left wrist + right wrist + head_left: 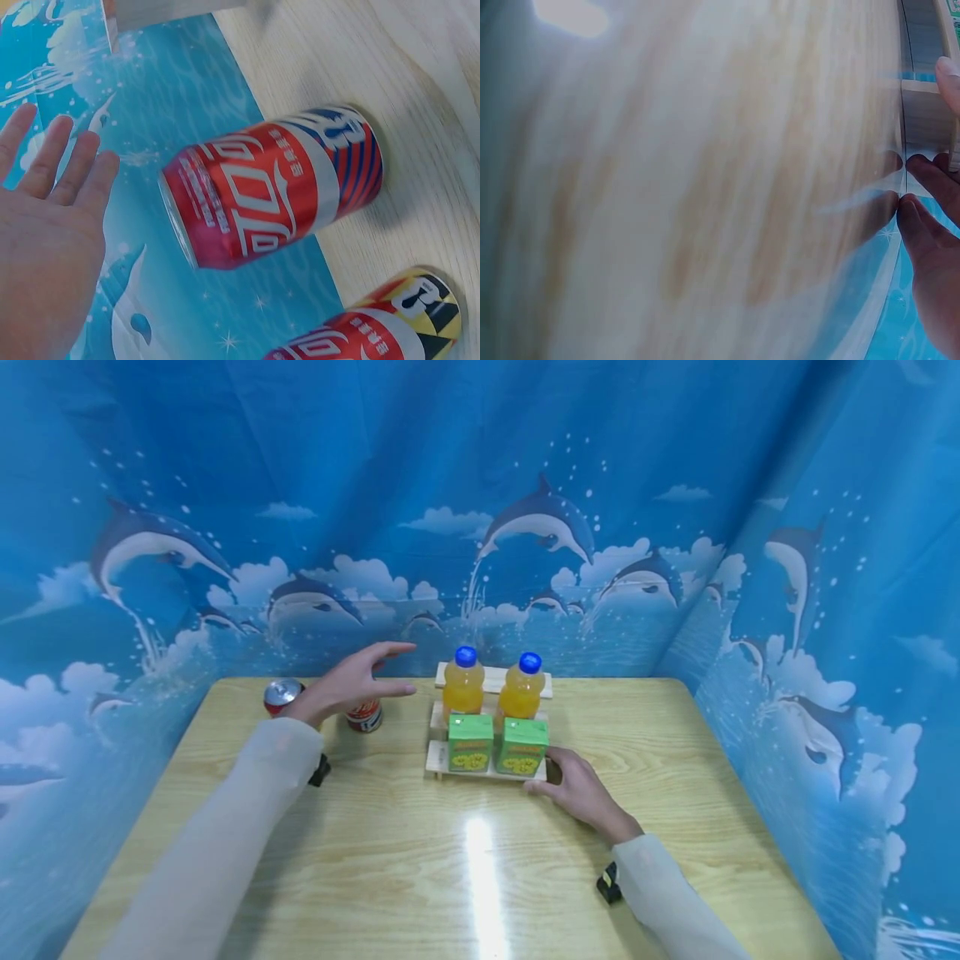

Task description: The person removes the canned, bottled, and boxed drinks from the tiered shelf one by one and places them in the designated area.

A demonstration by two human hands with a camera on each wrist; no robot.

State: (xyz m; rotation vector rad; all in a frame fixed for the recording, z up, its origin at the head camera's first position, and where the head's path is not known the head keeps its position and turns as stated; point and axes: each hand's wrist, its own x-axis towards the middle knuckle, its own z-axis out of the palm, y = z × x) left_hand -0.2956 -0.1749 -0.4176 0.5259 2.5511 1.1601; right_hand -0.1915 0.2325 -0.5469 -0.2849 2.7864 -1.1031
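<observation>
A stepped wooden rack (pixel 437 757) stands toward the back of the table in the head view. On it are two orange drink bottles (pixel 462 689) with blue caps and, in front, two green juice boxes (pixel 470 745). My right hand (pixel 579 789) grips the rack's front right corner, thumb at the front edge; the right wrist view shows only part of the hold. Left of the rack, my left hand (pixel 351 683) is raised with fingers extended and nothing held. Near it stand two red cola cans (pixel 255 191), partly hidden by that hand in the head view.
The wooden table (pixel 390 860) ends at the back against a blue curtain (pixel 420 460) printed with dolphins, which also hangs along both sides. A bright glare streak lies on the tabletop in front of the rack. Both wrists wear dark straps.
</observation>
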